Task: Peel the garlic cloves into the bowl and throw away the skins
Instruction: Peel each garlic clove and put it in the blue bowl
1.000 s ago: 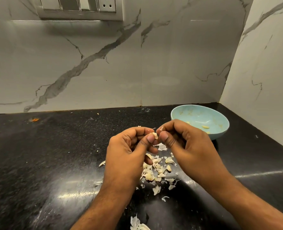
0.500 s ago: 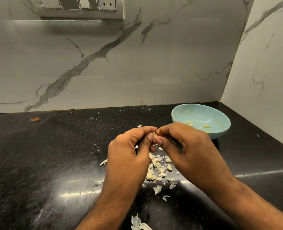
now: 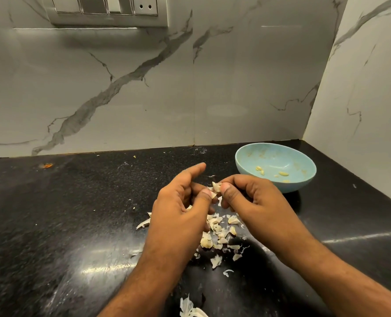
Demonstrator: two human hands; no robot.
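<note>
We pinch garlic clove [image 3: 215, 186] with right hand [image 3: 254, 200] | left hand [image 3: 180, 207] thumb touches clove, forefinger straight | skins [image 3: 219, 236] under hands | bowl [image 3: 300, 184] right.

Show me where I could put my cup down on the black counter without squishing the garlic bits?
The roomiest bare stretch of counter is left of the left hand, reaching the marble wall. A smaller patch lies right of the right hand, below the blue bowl. It is crowded between the hands, where the garlic skins are scattered, with more skins at the near edge.
</note>
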